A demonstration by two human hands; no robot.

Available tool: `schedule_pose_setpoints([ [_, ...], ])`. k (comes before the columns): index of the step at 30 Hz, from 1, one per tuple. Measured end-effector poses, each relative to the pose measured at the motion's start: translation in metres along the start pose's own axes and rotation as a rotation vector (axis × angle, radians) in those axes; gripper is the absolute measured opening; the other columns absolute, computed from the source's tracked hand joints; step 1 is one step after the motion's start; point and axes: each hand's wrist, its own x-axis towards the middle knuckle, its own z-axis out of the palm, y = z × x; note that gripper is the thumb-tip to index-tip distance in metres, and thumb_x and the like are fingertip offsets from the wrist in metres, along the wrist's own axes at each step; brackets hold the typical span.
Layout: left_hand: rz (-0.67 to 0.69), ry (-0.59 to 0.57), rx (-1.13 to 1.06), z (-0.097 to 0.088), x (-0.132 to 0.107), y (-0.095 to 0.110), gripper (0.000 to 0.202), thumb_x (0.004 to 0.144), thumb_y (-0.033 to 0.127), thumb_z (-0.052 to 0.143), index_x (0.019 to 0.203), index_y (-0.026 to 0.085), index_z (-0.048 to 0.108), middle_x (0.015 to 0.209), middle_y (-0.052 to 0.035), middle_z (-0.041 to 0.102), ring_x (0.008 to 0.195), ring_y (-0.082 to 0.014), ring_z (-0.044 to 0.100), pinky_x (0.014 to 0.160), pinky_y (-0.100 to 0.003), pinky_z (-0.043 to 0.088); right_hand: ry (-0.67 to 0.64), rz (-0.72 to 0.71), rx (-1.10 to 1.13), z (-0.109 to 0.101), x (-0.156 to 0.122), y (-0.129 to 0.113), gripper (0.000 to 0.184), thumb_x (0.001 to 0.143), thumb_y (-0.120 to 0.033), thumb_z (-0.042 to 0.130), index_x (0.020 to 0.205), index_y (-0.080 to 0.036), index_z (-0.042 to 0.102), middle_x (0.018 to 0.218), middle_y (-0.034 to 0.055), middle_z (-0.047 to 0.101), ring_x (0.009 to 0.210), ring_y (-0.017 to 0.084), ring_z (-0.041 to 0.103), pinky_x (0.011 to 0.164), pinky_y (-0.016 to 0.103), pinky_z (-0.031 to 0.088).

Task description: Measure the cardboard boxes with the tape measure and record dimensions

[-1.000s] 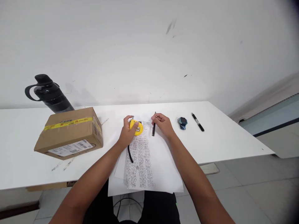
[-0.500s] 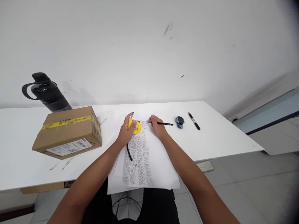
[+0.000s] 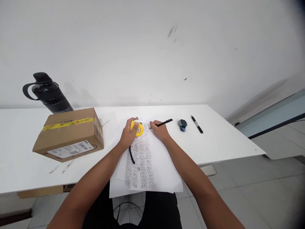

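My left hand (image 3: 128,134) is closed around a yellow tape measure (image 3: 140,130), which rests over the top of a written sheet of paper (image 3: 164,168). A short bit of metal blade shows beyond the fingers, and a black strap (image 3: 132,155) hangs below the hand onto the sheet. My right hand (image 3: 160,129) pinches a black pen (image 3: 166,122), its tip down at the upper part of the sheet and its rear end angled up to the right. Dense rows of small handwriting run down the paper, whose near edge overhangs the table.
A taped cardboard box (image 3: 71,149) stands to the left, with a black bottle (image 3: 51,93) behind it. Right of my hands lie a blue watch (image 3: 182,124) and another pen (image 3: 197,124) on the white table (image 3: 228,140). A wall closes off the back.
The pen in my right hand has swung from nearly level to a steeper slant, its rear end rising. My left hand keeps hold of the tape measure; its blade end sits slightly lower.
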Motion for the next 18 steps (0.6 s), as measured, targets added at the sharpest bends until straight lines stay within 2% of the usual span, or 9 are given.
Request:
schedule_pose_setpoints([
  [7, 0.012, 0.008, 0.047, 0.0004, 0.001, -0.0029, 0.043, 0.089, 0.054, 0.05, 0.124, 0.027, 0.048, 0.093, -0.0016, 0.062, 0.071, -0.0126, 0.056, 0.066, -0.025, 0.047, 0.008, -0.001, -0.002, 0.0007, 0.001, 0.003, 0.033, 0.078, -0.042, 0.055, 0.054, -0.02, 0.054, 0.051, -0.0036, 0.045, 0.056, 0.013, 0.041, 0.056, 0.027, 0.032],
  [18, 0.0, -0.007, 0.034, -0.0003, 0.0004, -0.0022, 0.042, 0.089, 0.053, 0.05, 0.122, 0.028, 0.047, 0.093, -0.0018, 0.061, 0.073, -0.0127, 0.057, 0.061, -0.023, 0.048, -0.019, 0.01, 0.005, 0.0, 0.0002, 0.0027, 0.032, 0.078, -0.041, 0.056, 0.054, -0.019, 0.055, 0.052, -0.0033, 0.047, 0.058, 0.013, 0.043, 0.057, 0.026, 0.034],
])
